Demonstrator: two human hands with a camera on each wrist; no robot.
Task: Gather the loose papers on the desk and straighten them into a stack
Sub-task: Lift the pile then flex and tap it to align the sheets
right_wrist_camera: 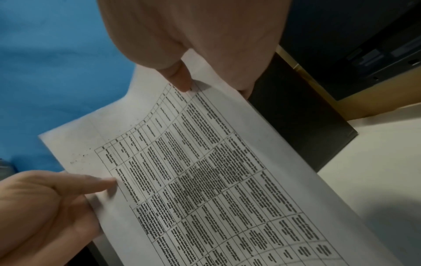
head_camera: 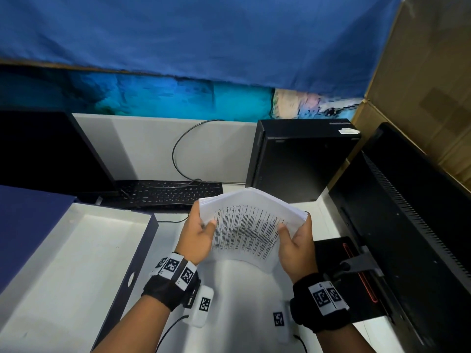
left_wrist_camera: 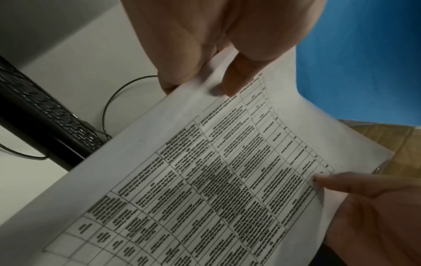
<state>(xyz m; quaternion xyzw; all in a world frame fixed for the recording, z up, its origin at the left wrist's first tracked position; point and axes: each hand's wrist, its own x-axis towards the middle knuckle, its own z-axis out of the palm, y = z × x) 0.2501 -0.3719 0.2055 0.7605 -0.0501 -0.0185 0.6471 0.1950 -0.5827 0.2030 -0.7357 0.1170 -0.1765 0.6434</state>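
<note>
I am grasping the papers (head_camera: pixel 251 226) mid-frame in both grips, left hand (head_camera: pixel 197 234) and right hand (head_camera: pixel 295 247); sagging sheets risk slipping loose onto the tabletop (head_camera: pixel 242 296).

Print on the papers (left_wrist_camera: pixel 216 180) too blurred to read

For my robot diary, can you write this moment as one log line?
papers: held above desk, bowed | left hand: grips left edge | right hand: grips right edge

A white desk (head_camera: pixel 229 289) carries a black keyboard (head_camera: pixel 168 193), a computer tower (head_camera: pixel 300 161), an open dark-blue box (head_camera: pixel 76 263) and a monitor stand (head_camera: pixel 339 263)
</note>
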